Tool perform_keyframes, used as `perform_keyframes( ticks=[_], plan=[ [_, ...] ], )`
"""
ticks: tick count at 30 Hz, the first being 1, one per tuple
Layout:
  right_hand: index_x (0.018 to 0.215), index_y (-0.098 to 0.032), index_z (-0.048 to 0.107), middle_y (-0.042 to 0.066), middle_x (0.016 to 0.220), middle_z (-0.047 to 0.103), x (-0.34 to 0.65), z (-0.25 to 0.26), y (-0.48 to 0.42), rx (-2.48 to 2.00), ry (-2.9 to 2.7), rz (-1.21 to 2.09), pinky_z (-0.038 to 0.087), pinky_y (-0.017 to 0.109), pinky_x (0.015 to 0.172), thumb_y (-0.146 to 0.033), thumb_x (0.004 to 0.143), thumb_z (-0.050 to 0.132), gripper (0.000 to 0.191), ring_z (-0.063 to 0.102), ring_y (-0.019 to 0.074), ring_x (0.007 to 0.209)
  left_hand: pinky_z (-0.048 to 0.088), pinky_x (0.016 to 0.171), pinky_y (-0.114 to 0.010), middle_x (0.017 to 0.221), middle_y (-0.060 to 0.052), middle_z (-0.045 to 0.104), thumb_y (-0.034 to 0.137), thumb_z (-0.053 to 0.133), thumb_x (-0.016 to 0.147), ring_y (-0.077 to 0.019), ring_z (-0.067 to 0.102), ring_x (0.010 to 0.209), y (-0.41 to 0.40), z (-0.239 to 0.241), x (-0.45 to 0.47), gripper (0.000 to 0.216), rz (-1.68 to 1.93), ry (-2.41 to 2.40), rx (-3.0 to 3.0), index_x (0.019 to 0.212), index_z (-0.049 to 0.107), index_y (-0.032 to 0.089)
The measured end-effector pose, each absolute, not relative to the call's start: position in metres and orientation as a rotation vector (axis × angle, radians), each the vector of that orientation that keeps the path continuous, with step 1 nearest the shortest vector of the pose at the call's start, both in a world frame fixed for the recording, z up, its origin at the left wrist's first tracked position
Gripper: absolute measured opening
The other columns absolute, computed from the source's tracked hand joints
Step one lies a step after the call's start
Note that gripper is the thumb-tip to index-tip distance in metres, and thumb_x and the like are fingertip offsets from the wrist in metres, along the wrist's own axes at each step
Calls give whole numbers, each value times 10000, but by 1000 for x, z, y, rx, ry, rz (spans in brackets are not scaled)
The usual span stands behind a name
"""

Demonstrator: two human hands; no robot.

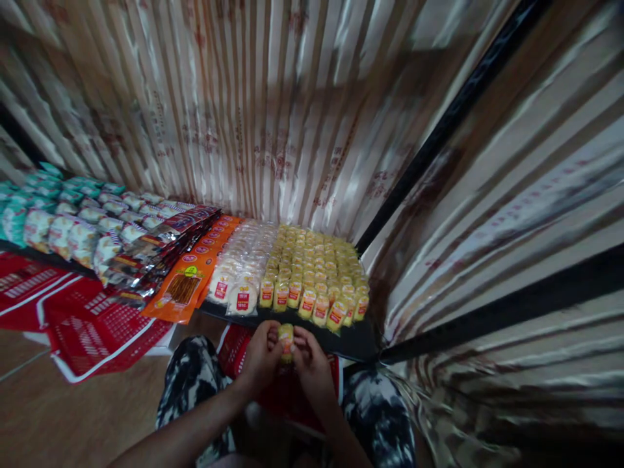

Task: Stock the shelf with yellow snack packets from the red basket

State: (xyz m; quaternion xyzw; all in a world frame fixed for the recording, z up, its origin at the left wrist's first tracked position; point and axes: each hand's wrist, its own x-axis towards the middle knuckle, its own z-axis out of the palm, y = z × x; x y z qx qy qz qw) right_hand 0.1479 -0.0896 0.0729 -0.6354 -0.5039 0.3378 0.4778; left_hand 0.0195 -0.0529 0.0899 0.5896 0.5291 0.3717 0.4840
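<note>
Both my hands meet just below the front edge of a dark shelf (358,341). My left hand (260,357) and my right hand (312,367) pinch one small yellow snack packet (286,338) with a red label between their fingertips. Right above them, rows of several matching yellow packets (314,270) fill the shelf's right part. My knees in patterned black-and-white trousers (192,380) show under my forearms.
Left of the yellow packets lie rows of white round packets (241,273), orange flat packs (190,283), dark foil packs (151,250) and green-white bags (58,221). Red plastic baskets (97,331) sit on the wooden floor at left. Striped shiny sheeting (487,214) walls the back and right.
</note>
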Motion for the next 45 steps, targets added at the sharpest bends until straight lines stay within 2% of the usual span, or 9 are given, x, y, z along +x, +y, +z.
perform_keyframes(
  ticks=[2, 6, 13, 20, 30, 35, 39, 45],
  plan=[
    [1146, -159, 534, 115, 1075, 628, 151, 77, -78, -1562, -1257, 687, 519, 315, 797, -329, 826, 418, 380, 634, 179, 890, 476, 688, -265, 869, -35, 592, 216, 507, 756, -142, 577, 760, -42, 104, 23, 262, 995, 1285, 1518, 1013, 500, 169],
    [1124, -174, 588, 96, 1177, 590, 161, 72, -57, -1590, -1462, 370, 414, 394, 981, -205, 822, 358, 381, 539, 190, 1108, 482, 716, -284, 945, -47, 584, 174, 496, 763, -152, 569, 817, -24, 114, 30, 278, 1128, 1303, 1705, 1041, 508, 180],
    [1228, -133, 526, 98, 1292, 503, 176, 54, -49, -1650, -1722, 195, 378, 392, 1030, -76, 767, 334, 503, 445, 187, 1219, 444, 882, -398, 1041, -89, 584, 167, 482, 800, -207, 538, 1006, -7, 100, 49, 283, 1199, 1352, 1876, 1083, 496, 168],
    [1268, -120, 478, 97, 1305, 490, 181, 44, -51, -1641, -1696, 160, 370, 378, 1039, -71, 785, 307, 515, 417, 166, 1240, 439, 910, -401, 1055, -91, 577, 165, 445, 841, -209, 530, 1029, -2, 88, 63, 282, 1229, 1388, 1972, 1121, 481, 169],
    [1323, -149, 407, 87, 1322, 470, 178, 40, -54, -1605, -1721, 73, 380, 364, 1015, -190, 876, 298, 462, 403, 174, 1244, 470, 869, -347, 1076, -84, 513, 159, 401, 867, -178, 537, 997, 7, 89, 63, 315, 1078, 1455, 2077, 1178, 445, 185],
    [1274, -184, 473, 109, 1289, 459, 175, 39, -58, -1637, -1702, 26, 428, 361, 951, -215, 881, 308, 428, 467, 192, 1161, 485, 850, -333, 1009, -77, 535, 135, 396, 865, -168, 544, 959, 2, 75, 60, 250, 1181, 1406, 2150, 1100, 478, 159],
    [1233, -194, 512, 100, 1151, 542, 173, 38, -60, -1566, -1711, -22, 439, 371, 920, -242, 894, 319, 393, 499, 192, 1080, 511, 785, -288, 893, -47, 543, 157, 363, 893, -144, 561, 850, -9, 60, 53, 208, 1157, 1273, 2314, 987, 547, 176],
    [1277, -214, 469, 85, 1141, 559, 170, 33, -55, -1574, -1761, -25, 441, 382, 910, -225, 891, 325, 411, 494, 193, 1066, 517, 808, -280, 934, -65, 558, 160, 308, 912, -135, 571, 870, -5, 49, 50, 266, 1095, 1183, 2357, 1033, 544, 150]
  ],
)
